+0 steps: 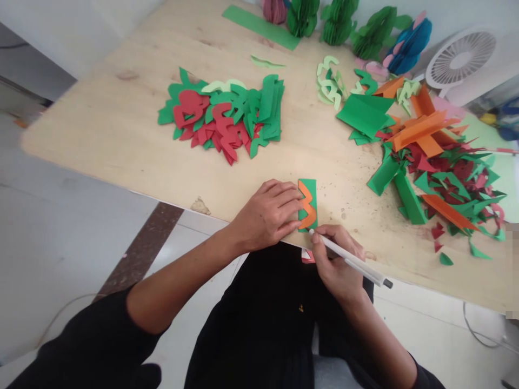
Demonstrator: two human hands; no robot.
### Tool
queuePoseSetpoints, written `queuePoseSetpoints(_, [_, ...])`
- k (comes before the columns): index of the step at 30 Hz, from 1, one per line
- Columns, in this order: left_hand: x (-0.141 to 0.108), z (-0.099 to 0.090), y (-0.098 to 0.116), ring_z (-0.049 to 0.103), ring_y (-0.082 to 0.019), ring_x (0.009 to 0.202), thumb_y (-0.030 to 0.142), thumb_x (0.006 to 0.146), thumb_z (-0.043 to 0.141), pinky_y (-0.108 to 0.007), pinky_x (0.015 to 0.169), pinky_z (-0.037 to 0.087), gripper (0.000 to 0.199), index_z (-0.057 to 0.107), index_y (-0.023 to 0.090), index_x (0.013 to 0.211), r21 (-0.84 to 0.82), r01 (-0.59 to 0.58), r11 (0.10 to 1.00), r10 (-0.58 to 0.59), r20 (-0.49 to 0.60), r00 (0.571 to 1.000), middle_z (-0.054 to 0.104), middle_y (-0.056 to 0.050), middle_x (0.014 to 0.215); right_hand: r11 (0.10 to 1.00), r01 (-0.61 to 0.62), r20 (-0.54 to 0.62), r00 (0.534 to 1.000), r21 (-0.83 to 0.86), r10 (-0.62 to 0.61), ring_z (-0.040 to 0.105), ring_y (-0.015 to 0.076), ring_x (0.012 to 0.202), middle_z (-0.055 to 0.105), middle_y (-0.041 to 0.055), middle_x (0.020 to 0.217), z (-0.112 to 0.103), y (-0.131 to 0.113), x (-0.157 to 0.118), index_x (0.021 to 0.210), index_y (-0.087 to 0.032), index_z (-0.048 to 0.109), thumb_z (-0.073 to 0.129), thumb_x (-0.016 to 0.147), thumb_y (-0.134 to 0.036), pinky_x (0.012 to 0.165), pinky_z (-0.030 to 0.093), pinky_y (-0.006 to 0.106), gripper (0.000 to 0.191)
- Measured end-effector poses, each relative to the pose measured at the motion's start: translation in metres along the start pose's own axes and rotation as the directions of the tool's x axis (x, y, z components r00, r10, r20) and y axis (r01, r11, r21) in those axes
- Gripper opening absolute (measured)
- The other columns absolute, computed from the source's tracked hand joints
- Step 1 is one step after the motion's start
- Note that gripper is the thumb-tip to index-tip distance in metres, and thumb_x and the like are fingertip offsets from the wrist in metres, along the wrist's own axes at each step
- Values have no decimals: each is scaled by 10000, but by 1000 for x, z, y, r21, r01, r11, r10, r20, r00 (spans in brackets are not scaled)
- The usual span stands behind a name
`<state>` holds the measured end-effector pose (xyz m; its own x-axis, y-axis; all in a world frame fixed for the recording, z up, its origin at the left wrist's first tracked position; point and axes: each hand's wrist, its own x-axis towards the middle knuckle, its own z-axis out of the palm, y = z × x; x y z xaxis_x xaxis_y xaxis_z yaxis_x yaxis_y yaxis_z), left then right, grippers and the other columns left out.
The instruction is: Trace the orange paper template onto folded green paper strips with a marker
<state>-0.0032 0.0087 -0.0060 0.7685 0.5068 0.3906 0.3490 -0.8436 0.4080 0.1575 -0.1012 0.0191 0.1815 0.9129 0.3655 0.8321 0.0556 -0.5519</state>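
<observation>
Near the table's front edge lies a green paper rectangle (pixel 312 189) with an orange wavy cutout (pixel 310 215) on top. The fingers of my left hand (pixel 271 216) press on the left side of both, spread slightly and flat, gripping nothing. My right hand (pixel 339 265) pinches a white pen (pixel 351 258), whose tip is at the lower end of the green rectangle, just below the cutout. The pen's dark end points down to the right.
Red and green cutouts (pixel 229 116) are piled at the back left. Folded papers and scraps (pixel 441 167) cover the right side. A green strip (pixel 261 27), honeycomb paper shapes (pixel 375 32) and a white fan (pixel 461 58) are at the back.
</observation>
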Motion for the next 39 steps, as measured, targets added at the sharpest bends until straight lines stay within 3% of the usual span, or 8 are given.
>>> queuePoseSetpoints(16, [2, 1, 4, 553, -265, 1199, 304, 921, 573, -429, 1043, 402, 166, 632, 159, 975, 21, 18, 1000, -18, -25, 1000, 674, -97, 1174, 999, -35, 25, 999, -1, 35, 592, 127, 501, 664, -28, 609, -2, -1, -1, 783, -226, 589, 556, 854, -245, 496, 448, 245, 81])
queuePoseSetpoints(39, [2, 2, 3, 553, -264, 1199, 315, 915, 580, -432, 1044, 399, 173, 638, 169, 986, 12, 23, 1000, -23, -23, 999, 675, -93, 1175, 999, 38, 13, 999, 3, -38, 645, 155, 579, 680, -13, 647, 0, -3, 0, 795, -227, 590, 555, 839, -186, 558, 475, 269, 69])
